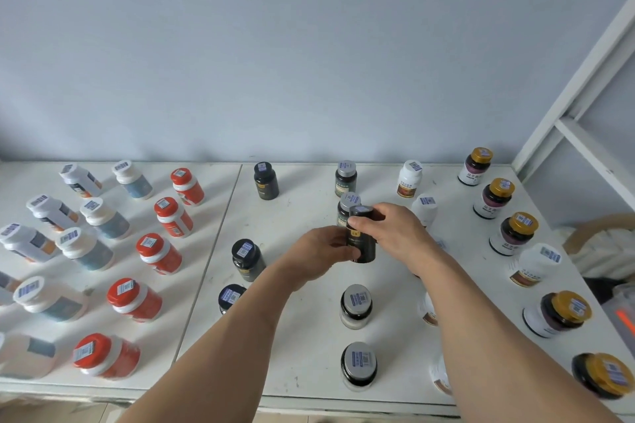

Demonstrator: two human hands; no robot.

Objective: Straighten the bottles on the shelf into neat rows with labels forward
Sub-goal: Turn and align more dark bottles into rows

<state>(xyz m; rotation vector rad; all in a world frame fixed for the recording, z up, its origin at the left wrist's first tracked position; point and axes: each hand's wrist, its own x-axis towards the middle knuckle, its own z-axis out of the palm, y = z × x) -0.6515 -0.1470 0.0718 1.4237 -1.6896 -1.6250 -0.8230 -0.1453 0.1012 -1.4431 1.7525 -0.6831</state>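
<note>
I am holding one black bottle (360, 237) up over the middle of the white shelf (302, 347), my left hand (318, 256) curling around its lower body and my right hand (395, 230) wrapping its fingers over the cap from the side, so both sets of fingers are clamping on it. I am judging the work to be well along: the orange-capped bottles (159, 252) and the white-capped ones (84, 249) on the left are already standing in tidy files, and the gold-capped bottles (515, 232) are running in a line down the right edge. The black-bottle column (247, 259) is showing a gap between its far bottle and the nearer ones, which I am guessing is where this one belongs; I cannot tell whether its label is facing me properly yet. The silver-capped jars (357, 306) in front of me are looking lined up too. The shelf is a scuffed white surface in two panels, backing onto a pale blue-grey wall (309, 62), with a white frame (584, 96) rising at the right.
</note>
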